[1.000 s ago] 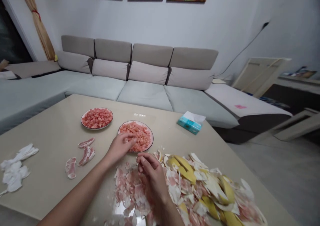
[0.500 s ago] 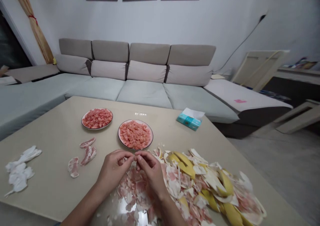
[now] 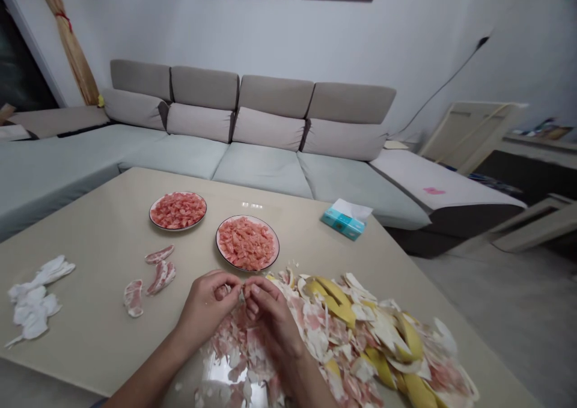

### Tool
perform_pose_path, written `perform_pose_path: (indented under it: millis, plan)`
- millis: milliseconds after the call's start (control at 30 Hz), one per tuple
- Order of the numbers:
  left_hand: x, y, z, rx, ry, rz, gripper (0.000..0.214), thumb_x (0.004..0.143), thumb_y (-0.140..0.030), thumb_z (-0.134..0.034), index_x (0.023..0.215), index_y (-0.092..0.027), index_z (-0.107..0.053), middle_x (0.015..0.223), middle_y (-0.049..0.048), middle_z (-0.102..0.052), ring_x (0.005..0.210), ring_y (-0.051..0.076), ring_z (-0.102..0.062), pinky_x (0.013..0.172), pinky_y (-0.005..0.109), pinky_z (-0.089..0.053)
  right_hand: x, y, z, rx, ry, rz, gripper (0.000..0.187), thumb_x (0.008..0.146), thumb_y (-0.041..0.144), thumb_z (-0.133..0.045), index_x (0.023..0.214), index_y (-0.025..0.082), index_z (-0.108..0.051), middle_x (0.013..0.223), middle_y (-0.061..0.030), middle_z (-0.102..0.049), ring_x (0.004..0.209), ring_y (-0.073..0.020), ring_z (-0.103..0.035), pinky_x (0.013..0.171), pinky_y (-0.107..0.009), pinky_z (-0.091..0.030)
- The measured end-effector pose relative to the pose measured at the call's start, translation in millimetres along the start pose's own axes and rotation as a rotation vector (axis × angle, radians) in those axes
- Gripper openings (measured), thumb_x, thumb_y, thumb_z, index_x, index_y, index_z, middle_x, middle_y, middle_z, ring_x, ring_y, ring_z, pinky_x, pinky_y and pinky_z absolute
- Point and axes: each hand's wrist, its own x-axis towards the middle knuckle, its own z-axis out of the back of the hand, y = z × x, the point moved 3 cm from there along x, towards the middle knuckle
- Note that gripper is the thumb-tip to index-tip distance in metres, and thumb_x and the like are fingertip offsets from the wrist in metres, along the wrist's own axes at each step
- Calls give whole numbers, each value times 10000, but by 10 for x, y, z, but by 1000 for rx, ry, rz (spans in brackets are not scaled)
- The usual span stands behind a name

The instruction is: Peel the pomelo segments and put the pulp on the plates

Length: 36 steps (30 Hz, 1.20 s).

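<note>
- Left hand (image 3: 208, 303) and right hand (image 3: 270, 313), fingertips together, pinch a small pink fruit piece (image 3: 223, 291).
- It may slip — falling into the pink-and-yellow peel scraps (image 3: 324, 330) beneath and getting lost.

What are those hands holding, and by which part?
The left hand and right hand pinch a small pink fruit piece between their fingertips, over the peel pile; where exactly is hidden.

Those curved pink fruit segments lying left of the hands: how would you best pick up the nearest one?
I'd pinch the nearest segment across its narrow middle, probably from straight above: it lies flat on the table, apart from the other segments, so both long edges look free.
</note>
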Motion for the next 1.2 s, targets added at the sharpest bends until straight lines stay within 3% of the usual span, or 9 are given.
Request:
perform_pose_path:
  millis: [167,400,933,1200]
  plan:
    - [-7,4,22,-55,13,40,146,808,-221,-581,768,-186,-717,753,19,-695,690,161,-609,634,236,-429,20,-45,23,78,59,-72,181,698,240,-806,828,140,-730,671,10,-594,466,-35,-374,417,-137,-373]
    - [-53,-32,31,-27,11,-53,136,804,-174,-577,759,-194,-704,761,6,-684,692,137,-600,606,212,-412,15,-98,46,216,146,-154,154,711,208,-802,805,129,-709,646,12,-571,446,-17,-323,396,-99,-342]
    - [-30,53,37,-62,-14,-34,124,804,-214,-592,765,-195,-709,759,10,-688,695,148,-609,626,225,-426,-13,69,88,375,84,-138,109,761,145,-726,759,138,-618,639,46,-479,440,-1,-310,357,-38,-299]
    - [-14,65,53,-191,37,102,144,795,-263,-598,782,-187,-720,775,21,-704,707,166,-615,625,224,-441,17,-34,-24,197,131,-184,198,841,272,-610,694,156,-547,661,7,-550,419,-32,-341,294,-91,-170]
